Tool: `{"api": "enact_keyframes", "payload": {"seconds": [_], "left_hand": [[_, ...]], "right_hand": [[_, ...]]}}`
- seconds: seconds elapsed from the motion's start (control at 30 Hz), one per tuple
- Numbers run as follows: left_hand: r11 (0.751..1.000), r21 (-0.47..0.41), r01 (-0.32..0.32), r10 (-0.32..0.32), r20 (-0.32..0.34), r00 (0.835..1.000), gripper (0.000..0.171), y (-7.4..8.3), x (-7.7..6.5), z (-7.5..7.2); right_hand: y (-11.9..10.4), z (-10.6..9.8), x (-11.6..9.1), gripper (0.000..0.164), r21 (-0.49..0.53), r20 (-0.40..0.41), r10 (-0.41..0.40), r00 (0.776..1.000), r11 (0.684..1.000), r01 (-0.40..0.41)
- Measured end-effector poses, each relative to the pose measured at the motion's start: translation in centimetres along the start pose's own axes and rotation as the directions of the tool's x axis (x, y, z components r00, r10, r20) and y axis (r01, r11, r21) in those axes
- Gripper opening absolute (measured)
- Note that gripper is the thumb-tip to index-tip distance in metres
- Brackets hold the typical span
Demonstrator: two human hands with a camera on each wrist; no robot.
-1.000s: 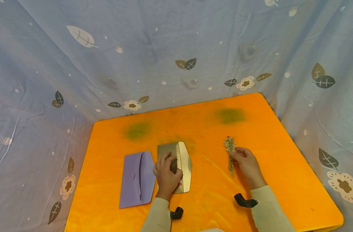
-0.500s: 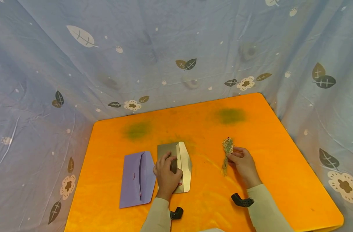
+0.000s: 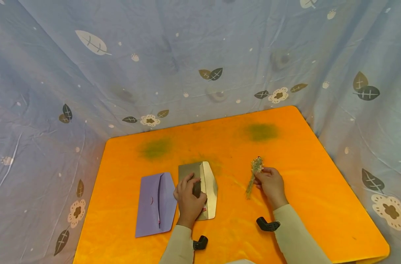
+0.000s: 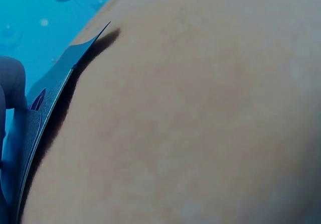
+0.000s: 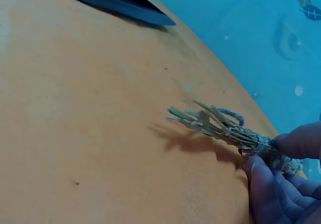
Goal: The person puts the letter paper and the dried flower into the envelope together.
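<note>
On the table lies a gold envelope (image 3: 211, 194) with its flap unfolded to the right. My left hand (image 3: 188, 201) is on it, fingers and thumb bent at the edge of the pocket. Part of the pocket is hidden under that hand, and a small red mark shows near the thumb. In the right wrist view the envelope (image 5: 115, 3) gapes along its mouth. My right hand (image 3: 271, 186) pinches a small bunch of dried flowers (image 3: 256, 165), its tied stems (image 5: 215, 126) slanting toward the lower left in the head view.
A purple envelope (image 3: 147, 212) with an unfolded flap lies left of the gold one. The orange-covered table (image 3: 319, 205) ends at a patterned curtain (image 3: 174, 55) at the back and sides.
The dried flower bunch has moved slightly left in my right hand, and its stems now tilt further to the lower left. My left hand and both envelopes stay in place.
</note>
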State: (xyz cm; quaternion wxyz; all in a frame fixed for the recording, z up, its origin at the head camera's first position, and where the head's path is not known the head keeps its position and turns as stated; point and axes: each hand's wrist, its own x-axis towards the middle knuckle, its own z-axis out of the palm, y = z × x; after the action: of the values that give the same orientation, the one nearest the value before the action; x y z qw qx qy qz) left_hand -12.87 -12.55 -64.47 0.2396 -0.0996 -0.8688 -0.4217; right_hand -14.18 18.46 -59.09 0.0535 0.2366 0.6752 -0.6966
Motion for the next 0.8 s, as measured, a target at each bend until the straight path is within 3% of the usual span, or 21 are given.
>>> {"api": "enact_keyframes", "payload": {"seconds": [0.4, 0.67, 0.8], "left_hand": [[0.999, -0.026, 0.036, -0.035, 0.022, 0.999, 0.046, 0.2, 0.1, -0.3], [0.998, -0.021, 0.056, -0.055, 0.036, 0.998, 0.045, 0.1, 0.1, -0.3], [0.998, -0.020, 0.060, -0.059, 0.035, 0.998, 0.044, 0.2, 0.1, -0.4]], "right_hand": [[0.3, 0.3, 0.2, 0.063, 0.112, 0.095, 0.012, 0.995, 0.993, -0.023], [0.9, 0.9, 0.2, 0.040, 0.202, 0.192, -0.007, 0.981, 0.979, -0.032], [1.2, 1.2, 0.1, 0.037, 0.224, 0.237, -0.029, 0.971, 0.974, -0.026]]}}
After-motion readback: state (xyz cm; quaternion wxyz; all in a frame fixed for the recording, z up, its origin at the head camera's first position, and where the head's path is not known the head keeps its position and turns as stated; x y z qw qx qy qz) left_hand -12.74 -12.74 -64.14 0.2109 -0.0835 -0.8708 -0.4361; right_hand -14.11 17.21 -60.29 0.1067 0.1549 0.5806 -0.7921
